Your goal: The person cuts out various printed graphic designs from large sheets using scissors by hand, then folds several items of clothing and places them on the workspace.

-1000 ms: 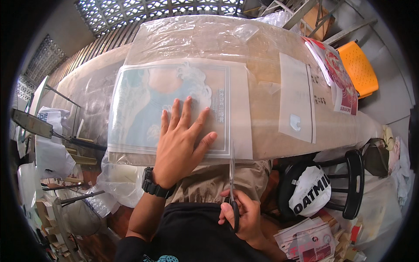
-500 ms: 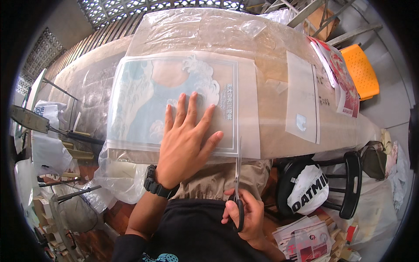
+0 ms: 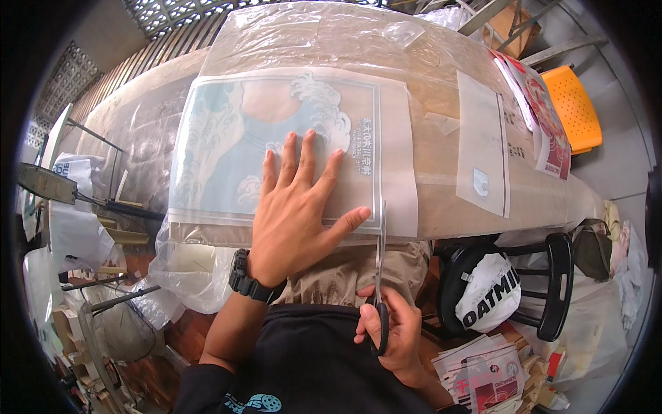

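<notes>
A translucent sheet [image 3: 396, 152] printed with a pale blue and white wave picture lies on the plastic-covered work table. My left hand [image 3: 293, 200] rests flat on its lower middle, fingers spread and thumb stretched toward the right border; it holds nothing. Below the sheet's near edge, my right hand [image 3: 400, 331] is closed around the black handles of a pair of scissors [image 3: 378, 269]. Their long metal blades point away from me and reach over the near edge, just right of the printed frame line. Whether the blade tips lie above or under the sheet, I cannot tell.
Clear plastic film [image 3: 324, 41] covers the table. Right of the sheet lies a narrower printed sheet [image 3: 476, 159], with red printed sheets [image 3: 545, 124] and an orange perforated plastic piece [image 3: 574, 110] beyond. A black stool [image 3: 455, 290] stands at my right, a lamp-like arm [image 3: 48, 185] at left.
The view has shifted a little, so the table sits higher in the picture. My left thumb reaches farther right. The scissors stay at the near edge in my right hand.
</notes>
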